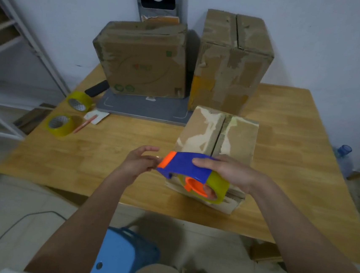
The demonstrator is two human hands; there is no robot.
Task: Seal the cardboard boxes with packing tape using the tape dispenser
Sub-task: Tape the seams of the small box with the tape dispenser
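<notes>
My right hand (230,171) grips a blue and orange tape dispenser (185,166) loaded with a yellowish tape roll (217,187). I hold it in the air in front of a small cardboard box (236,135) whose top flaps meet at a middle seam. My left hand (140,161) is at the dispenser's orange front end, fingers pinching there; whether they hold tape I cannot tell. Two bigger cardboard boxes stand behind: one (142,60) on a grey scale, one (232,60) to its right.
Two spare yellow tape rolls (80,102) (62,125) lie at the wooden table's (107,151) left side, next to an orange pen (85,124) and a paper slip. The grey scale platform (144,109) sits at the back. A blue stool (123,256) stands below me.
</notes>
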